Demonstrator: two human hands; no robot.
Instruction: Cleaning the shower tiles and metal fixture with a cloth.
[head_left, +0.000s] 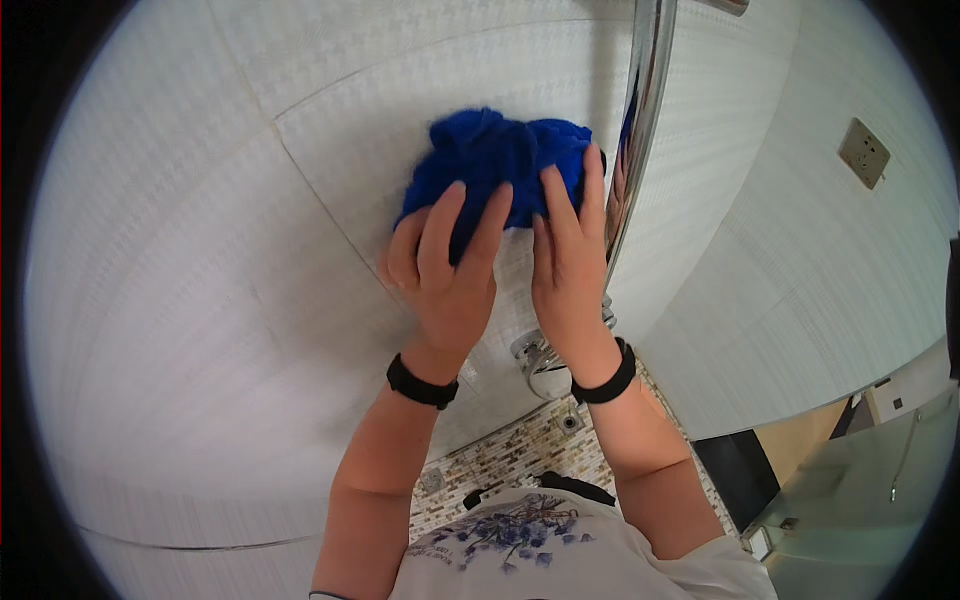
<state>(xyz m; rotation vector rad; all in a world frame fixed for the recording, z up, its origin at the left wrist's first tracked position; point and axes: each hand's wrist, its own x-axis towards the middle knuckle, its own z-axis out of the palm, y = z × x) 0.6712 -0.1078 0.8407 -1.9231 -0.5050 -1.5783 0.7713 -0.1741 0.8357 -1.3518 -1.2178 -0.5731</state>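
Observation:
A crumpled blue cloth (487, 150) lies pressed against the pale tiled wall (337, 165), close to a vertical chrome shower pipe (637, 135). My left hand (446, 262) grips the lower left part of the cloth, its fingers spread over the folds. On the cloth's lower right edge rest the fingertips of my right hand (574, 255), just left of the pipe. Black bands circle both wrists. Part of the cloth is hidden beneath my fingers.
Below my hands a chrome shower fitting (544, 367) juts from the wall. A floor drain (568, 422) sits in the mosaic floor (517, 442). A wall socket (865, 153) is on the right wall. At lower right stands a glass panel (847, 502).

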